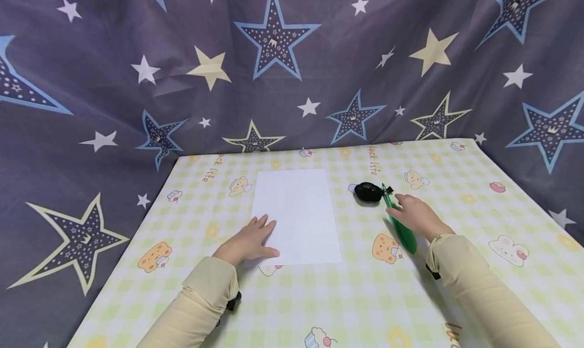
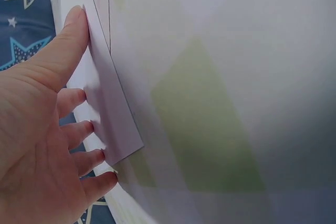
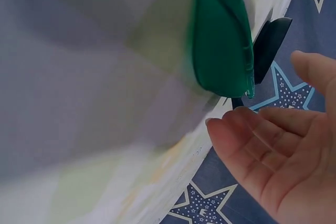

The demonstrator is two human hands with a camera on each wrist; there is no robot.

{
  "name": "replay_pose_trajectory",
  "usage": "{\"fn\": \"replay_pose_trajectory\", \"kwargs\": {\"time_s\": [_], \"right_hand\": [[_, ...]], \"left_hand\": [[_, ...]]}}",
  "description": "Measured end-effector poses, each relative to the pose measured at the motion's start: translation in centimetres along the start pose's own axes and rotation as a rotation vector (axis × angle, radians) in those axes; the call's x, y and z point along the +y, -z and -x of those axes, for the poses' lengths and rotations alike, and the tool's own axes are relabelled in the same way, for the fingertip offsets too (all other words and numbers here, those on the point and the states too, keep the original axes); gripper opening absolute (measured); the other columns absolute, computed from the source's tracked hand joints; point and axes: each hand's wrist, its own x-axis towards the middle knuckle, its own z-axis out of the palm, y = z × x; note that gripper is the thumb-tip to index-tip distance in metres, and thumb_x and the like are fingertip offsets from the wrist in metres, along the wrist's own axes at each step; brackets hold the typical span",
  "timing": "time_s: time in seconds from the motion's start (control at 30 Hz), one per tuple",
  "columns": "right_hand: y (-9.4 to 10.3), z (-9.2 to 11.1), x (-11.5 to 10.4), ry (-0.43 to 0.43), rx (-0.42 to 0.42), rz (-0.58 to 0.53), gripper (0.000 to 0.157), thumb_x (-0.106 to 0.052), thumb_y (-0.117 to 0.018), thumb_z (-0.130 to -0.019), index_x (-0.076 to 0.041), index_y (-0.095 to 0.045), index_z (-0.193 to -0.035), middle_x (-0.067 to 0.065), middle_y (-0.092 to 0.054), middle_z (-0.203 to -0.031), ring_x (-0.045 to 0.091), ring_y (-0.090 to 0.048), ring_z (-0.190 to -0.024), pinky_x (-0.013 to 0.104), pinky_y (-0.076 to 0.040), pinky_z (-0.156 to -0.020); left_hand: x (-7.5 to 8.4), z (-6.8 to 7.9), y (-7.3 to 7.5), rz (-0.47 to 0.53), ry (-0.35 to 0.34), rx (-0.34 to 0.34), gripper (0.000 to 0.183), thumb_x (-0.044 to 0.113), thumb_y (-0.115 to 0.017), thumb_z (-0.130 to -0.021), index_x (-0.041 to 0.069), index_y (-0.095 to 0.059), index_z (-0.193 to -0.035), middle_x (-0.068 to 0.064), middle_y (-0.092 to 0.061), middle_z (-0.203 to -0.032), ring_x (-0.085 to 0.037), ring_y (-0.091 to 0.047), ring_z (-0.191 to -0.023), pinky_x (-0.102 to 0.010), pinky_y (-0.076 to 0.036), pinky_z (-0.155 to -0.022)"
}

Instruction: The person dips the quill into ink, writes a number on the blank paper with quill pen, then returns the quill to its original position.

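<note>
A white sheet of paper [image 1: 298,216] lies on the table. My left hand [image 1: 250,239] rests on its lower left part, fingers spread and the thumb pointing right. In the left wrist view, the fingertips [image 2: 84,127] touch the paper [image 2: 118,129] near its corner. A green pen with a broad leaf-shaped end [image 1: 403,235] lies to the right, its thin tip pointing away from me. My right hand [image 1: 421,216] hovers just right of the pen with loosely bent fingers, holding nothing. Beyond the fingers is a glossy black oval object [image 1: 367,192] with a small black piece at its right side.
A green-and-white checked tablecloth [image 1: 182,287] with cartoon prints covers the table. Behind and left hangs a dark curtain [image 1: 319,48] patterned with stars. The table's far edge meets the curtain.
</note>
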Motion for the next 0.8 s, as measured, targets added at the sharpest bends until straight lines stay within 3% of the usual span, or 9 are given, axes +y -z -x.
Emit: {"fn": "replay_pose_trajectory", "kwargs": {"time_s": [0.63,0.8], "right_hand": [[-0.38,-0.25,0.01,-0.038,-0.040,0.032,0.060,-0.023,-0.061,-0.088,0.017,-0.040,-0.128,0.033,-0.051,-0.114,0.041,-0.052,-0.102,0.052,-0.041,-0.087],[-0.62,-0.25,0.18,-0.036,-0.033,0.025,0.061,-0.022,-0.063,-0.087,0.017,-0.041,-0.128,0.031,-0.052,-0.111,0.033,-0.055,-0.090,0.051,-0.043,-0.084]], "left_hand": [[0.20,0.20,0.07,0.013,0.007,0.004,0.079,0.040,-0.064,-0.084,0.004,-0.027,-0.145,-0.022,-0.013,-0.149,-0.044,-0.007,-0.134,-0.053,-0.012,-0.106],[0.57,0.24,0.10,0.018,-0.002,0.004,0.079,0.040,-0.064,-0.085,0.003,-0.028,-0.144,-0.023,-0.013,-0.149,-0.044,-0.007,-0.134,-0.053,-0.012,-0.106]]}}
